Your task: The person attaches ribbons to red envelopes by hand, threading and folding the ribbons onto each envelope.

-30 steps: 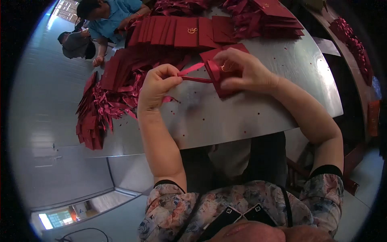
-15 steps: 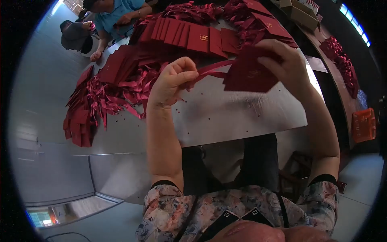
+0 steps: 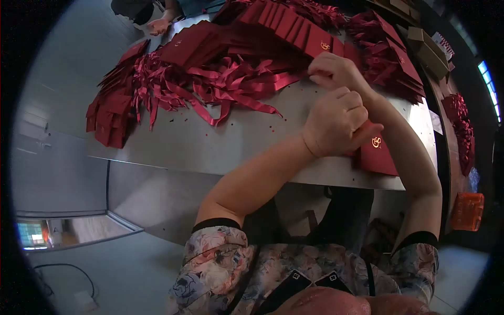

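My left hand (image 3: 338, 123) is closed into a fist above the table's near right part. What it grips is hidden behind its knuckles. Beside it, partly covered by my left hand and right forearm, a dark red paper bag (image 3: 377, 157) with a gold emblem lies near the table's front edge. Just beyond, my right hand (image 3: 338, 71) has bent fingers drawn together at the edge of the piled bags. Whatever lies between those fingertips cannot be made out. Loose red ribbons (image 3: 236, 94) reach across the tabletop close to that hand.
Stacked red bags (image 3: 294, 29) cover the table's far side, with another bunch (image 3: 113, 118) at the left. A co-worker's hand (image 3: 158, 26) rests at the far left edge. On the right are a cardboard box (image 3: 428, 52) and an orange container (image 3: 467, 211).
The bag held up between both hands is no longer there; one lies near the front edge. My left hand moved right and nearer; my right hand moved toward the pile. The view shifted.
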Action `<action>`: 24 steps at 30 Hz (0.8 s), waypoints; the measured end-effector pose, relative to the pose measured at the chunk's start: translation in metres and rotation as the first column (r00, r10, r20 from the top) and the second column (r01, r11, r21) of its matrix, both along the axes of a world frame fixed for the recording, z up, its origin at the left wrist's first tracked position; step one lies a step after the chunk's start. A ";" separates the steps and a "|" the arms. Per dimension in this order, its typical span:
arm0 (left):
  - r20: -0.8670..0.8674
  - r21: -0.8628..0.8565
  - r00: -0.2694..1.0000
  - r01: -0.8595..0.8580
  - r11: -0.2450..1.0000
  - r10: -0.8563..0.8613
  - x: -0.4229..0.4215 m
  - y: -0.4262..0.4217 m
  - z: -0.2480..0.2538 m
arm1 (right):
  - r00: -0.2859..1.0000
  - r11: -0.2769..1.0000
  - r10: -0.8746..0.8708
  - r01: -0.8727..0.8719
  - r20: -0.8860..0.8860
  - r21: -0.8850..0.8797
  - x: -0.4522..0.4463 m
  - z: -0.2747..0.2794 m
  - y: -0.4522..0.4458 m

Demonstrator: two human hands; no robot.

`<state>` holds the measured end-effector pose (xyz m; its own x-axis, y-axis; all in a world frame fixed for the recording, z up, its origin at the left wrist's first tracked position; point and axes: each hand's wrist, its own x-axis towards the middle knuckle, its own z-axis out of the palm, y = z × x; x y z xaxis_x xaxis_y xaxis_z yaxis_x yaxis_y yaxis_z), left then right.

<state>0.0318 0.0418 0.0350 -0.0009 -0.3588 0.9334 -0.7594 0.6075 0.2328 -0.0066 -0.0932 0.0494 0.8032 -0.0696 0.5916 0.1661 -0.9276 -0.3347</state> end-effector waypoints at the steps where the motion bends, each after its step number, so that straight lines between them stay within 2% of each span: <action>1: -0.010 -0.037 1.000 0.013 0.999 -0.013 0.000 0.002 0.000 | 1.000 1.000 0.007 -0.007 -0.006 -0.002 0.018 -0.005 0.009; 3: -0.031 -0.074 0.999 0.013 0.997 -0.015 0.002 0.003 0.000 | 0.972 0.972 0.236 -0.236 0.013 0.000 0.048 -0.013 0.026; 4: -0.060 -0.126 0.998 0.013 0.992 -0.021 0.004 0.003 -0.001 | 0.970 0.970 0.244 -0.244 0.004 0.002 0.057 -0.015 0.036; 6: -0.088 -0.181 0.996 0.003 0.984 -0.019 0.007 0.004 0.001 | 0.946 0.953 0.301 -0.303 -0.122 0.001 0.073 -0.018 0.053; 8: -0.082 -0.175 0.997 -0.011 0.984 -0.003 0.009 0.006 0.005 | 0.955 0.959 0.263 -0.274 -0.140 -0.068 0.092 -0.030 0.065; 10: -0.103 -0.198 0.995 -0.006 0.980 -0.015 0.011 0.006 0.008 | 0.985 0.987 0.120 -0.132 -0.124 -0.087 0.101 -0.034 0.081; 12: -0.118 -0.223 0.992 0.010 0.975 -0.037 0.014 0.006 0.011 | 0.982 0.981 0.099 -0.123 -0.160 -0.148 0.110 -0.039 0.085; 14: -0.145 -0.237 0.989 -0.048 0.970 0.013 0.018 0.007 0.011 | 0.977 0.972 0.071 -0.113 -0.201 -0.207 0.113 -0.040 0.081; 16: -0.172 -0.229 0.985 -0.052 0.972 0.012 0.021 0.008 0.008 | 0.963 0.978 0.203 -0.193 -0.179 0.072 0.104 -0.031 0.066; 17: -0.199 -0.221 0.980 -0.051 0.974 0.006 0.020 0.006 0.006 | 0.937 0.974 0.191 -0.144 -0.292 0.176 0.094 -0.022 0.055; 19: -0.229 -0.257 0.973 -0.049 0.965 -0.011 0.023 0.002 0.006 | 0.909 0.953 0.167 -0.050 -0.381 0.297 0.057 0.002 0.028; 20: -0.252 -0.283 0.967 -0.056 0.957 -0.019 0.024 0.001 0.006 | 0.956 0.993 0.113 -0.106 -0.271 0.042 0.039 0.000 -0.001; 22: -0.330 -0.189 0.944 -0.069 0.980 0.003 0.032 0.002 0.007 | 0.953 1.000 0.009 -0.013 -0.303 -0.013 -0.019 0.034 -0.015; 23: -0.362 -0.150 0.932 -0.075 0.986 0.016 0.037 0.001 0.005 | 0.906 0.962 -0.214 0.129 -0.366 -0.241 -0.042 0.041 -0.029; 24: -0.535 -0.087 0.845 -0.023 0.996 -0.027 0.039 0.002 0.005 | 0.847 0.919 -0.333 0.194 -0.415 -0.342 -0.064 0.048 -0.036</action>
<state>0.0708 0.0436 0.0402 0.5068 -0.2769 0.8164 -0.5308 0.6459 0.5486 -0.0703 -0.1295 0.0969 0.9598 -0.2077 0.1888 -0.2050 -0.9782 -0.0338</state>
